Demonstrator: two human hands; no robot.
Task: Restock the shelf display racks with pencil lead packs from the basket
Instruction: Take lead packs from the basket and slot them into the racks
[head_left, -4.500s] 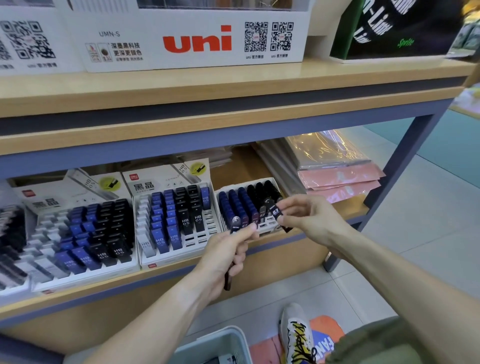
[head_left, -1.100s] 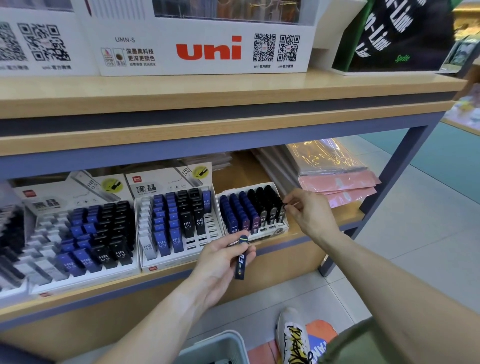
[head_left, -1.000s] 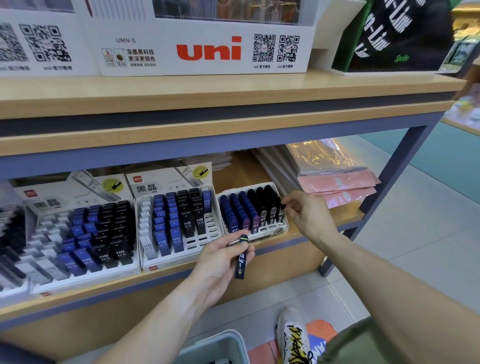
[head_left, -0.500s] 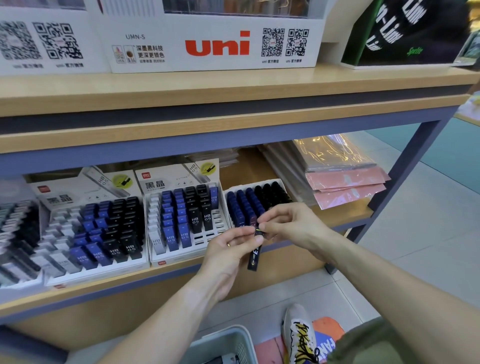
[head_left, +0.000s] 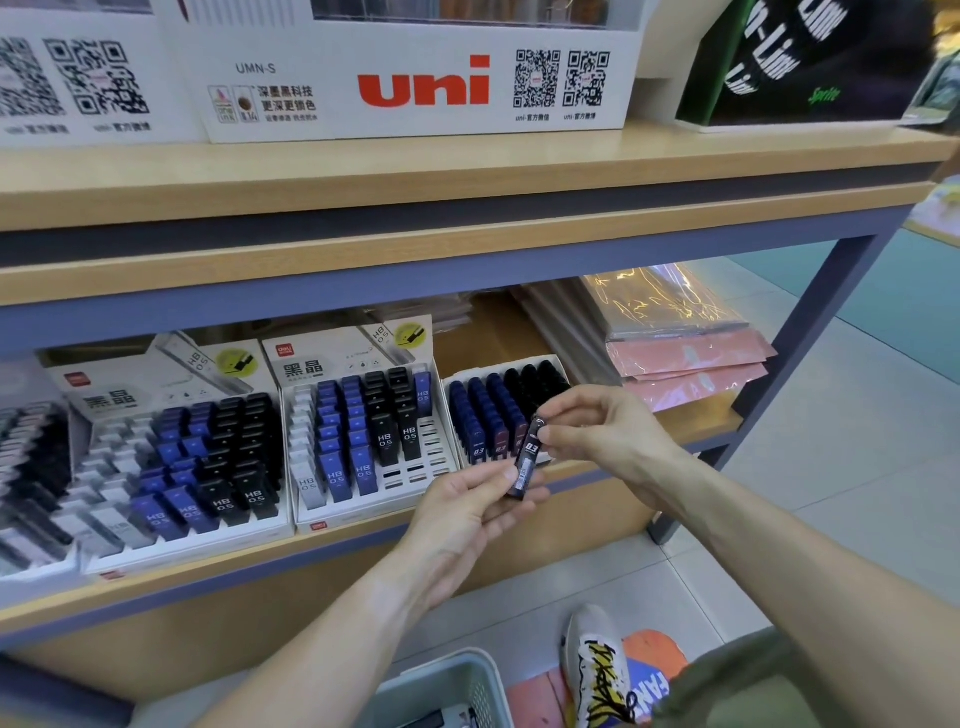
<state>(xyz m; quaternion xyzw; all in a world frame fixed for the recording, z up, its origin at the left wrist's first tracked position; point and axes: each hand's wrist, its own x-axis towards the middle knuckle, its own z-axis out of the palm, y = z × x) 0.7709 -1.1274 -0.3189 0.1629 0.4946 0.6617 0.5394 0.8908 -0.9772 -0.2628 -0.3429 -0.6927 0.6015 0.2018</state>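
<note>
A slim dark rectangular pencil lead pack marked "03" (head_left: 525, 459) stands nearly upright in mid-air before a small white display rack (head_left: 457, 410) of matching dark blue and black packs on the lower shelf.

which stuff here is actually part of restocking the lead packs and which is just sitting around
Part of the job:
lead pack, pinched by the left hand and right hand
0.3 rack
HB 0.5 racks
basket

Just sitting around:
uni box
pink packets
black bag
</note>
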